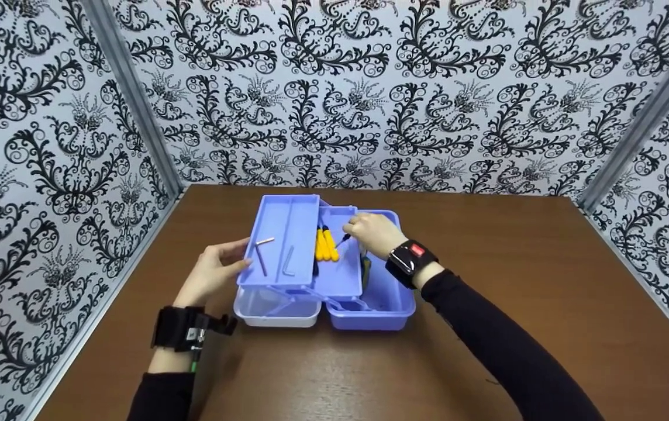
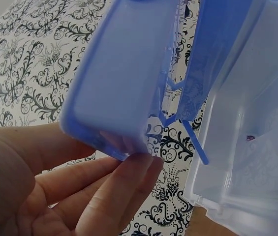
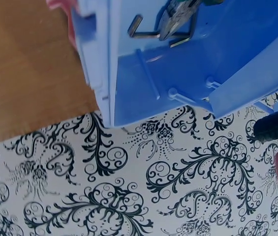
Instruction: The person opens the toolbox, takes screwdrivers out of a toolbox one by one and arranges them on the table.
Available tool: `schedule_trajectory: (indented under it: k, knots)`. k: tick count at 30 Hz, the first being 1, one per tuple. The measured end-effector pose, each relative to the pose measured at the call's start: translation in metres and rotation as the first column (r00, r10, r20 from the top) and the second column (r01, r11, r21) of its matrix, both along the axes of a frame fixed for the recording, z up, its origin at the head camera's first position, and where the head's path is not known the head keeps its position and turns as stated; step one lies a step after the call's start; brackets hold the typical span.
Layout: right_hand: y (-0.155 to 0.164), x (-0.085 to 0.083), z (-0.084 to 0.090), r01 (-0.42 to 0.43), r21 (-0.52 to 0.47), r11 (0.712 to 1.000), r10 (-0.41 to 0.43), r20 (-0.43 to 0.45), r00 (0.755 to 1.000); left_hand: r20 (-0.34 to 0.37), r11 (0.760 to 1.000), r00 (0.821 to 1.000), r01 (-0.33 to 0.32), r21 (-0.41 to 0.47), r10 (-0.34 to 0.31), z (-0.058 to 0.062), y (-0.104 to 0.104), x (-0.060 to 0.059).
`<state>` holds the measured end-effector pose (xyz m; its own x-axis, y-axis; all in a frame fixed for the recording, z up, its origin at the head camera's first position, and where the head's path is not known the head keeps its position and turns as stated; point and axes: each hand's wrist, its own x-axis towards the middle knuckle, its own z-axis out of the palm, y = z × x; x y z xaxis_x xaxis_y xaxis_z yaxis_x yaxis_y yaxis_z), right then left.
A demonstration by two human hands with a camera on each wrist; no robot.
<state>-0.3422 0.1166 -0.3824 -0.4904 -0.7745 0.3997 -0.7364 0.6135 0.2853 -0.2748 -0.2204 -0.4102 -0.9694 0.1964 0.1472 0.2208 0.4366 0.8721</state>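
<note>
A lilac toolbox (image 1: 369, 321) stands unfolded, its tiered trays raised. My left hand (image 1: 214, 272) grips the left edge of the upper tray (image 1: 276, 219); the left wrist view shows the fingers (image 2: 111, 191) at that tray's corner. Over the lower tray (image 1: 337, 283), my right hand (image 1: 374, 231) pinches a thin-shafted screwdriver with a black handle (image 3: 276, 125), shaft angled down to the left. Beside it lie several yellow-handled tools (image 1: 327, 244), partly covered by the upper tray. A hex key (image 1: 289, 263) and two thin rods (image 1: 261, 259) lie in the upper tray.
The toolbox's deep base holds metal pliers (image 3: 175, 19) and a bent metal key (image 3: 143, 34). A translucent lid (image 1: 279, 320) lies folded out at the left. Patterned walls (image 1: 334, 117) border the brown table (image 1: 486, 251) behind and at both sides.
</note>
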Motion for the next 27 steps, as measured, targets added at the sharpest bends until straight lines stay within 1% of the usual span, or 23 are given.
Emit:
schedule_trajectory:
  k: [3, 5, 7, 9, 12, 17, 22, 27]
  knots:
    - [0.003, 0.003, -0.002, 0.013, -0.08, 0.997, -0.012, 0.008, 1.0, -0.011, 1.0, 1.0, -0.001, 0.001, 0.001, -0.003, -0.001, -0.001]
    - [0.007, 0.004, -0.002, 0.03, -0.142, 0.989, -0.027, 0.022, 0.999, -0.025, 1.0, 1.0, -0.003, -0.004, 0.003, -0.004, 0.0, -0.002]
    - [0.011, 0.005, -0.003, 0.051, -0.21, 0.976, -0.041, 0.054, 0.998, -0.023, 1.0, 1.0, -0.006, -0.005, 0.006, -0.004, 0.0, -0.001]
    - [0.016, 0.007, -0.003, 0.074, -0.281, 0.957, -0.047, 0.102, 0.994, -0.018, 1.0, 1.0, -0.005, -0.001, 0.005, -0.003, 0.0, 0.0]
    - [0.024, 0.009, -0.003, 0.113, -0.385, 0.916, -0.048, 0.175, 0.983, -0.019, 1.0, 1.0, 0.0, 0.002, 0.0, -0.002, 0.0, 0.001]
    - [0.041, 0.01, -0.004, 0.214, -0.494, 0.843, -0.09, 0.263, 0.961, -0.013, 1.0, 1.0, 0.006, 0.016, -0.006, 0.0, 0.0, 0.0]
    - [0.057, 0.012, -0.004, 0.33, -0.56, 0.76, -0.146, 0.349, 0.926, 0.005, 1.0, 1.0, -0.001, 0.026, 0.001, -0.001, -0.001, 0.001]
    - [0.074, 0.011, -0.009, 0.441, -0.58, 0.685, -0.197, 0.436, 0.878, 0.01, 1.0, 1.0, -0.004, 0.023, 0.003, -0.002, -0.001, 0.0]
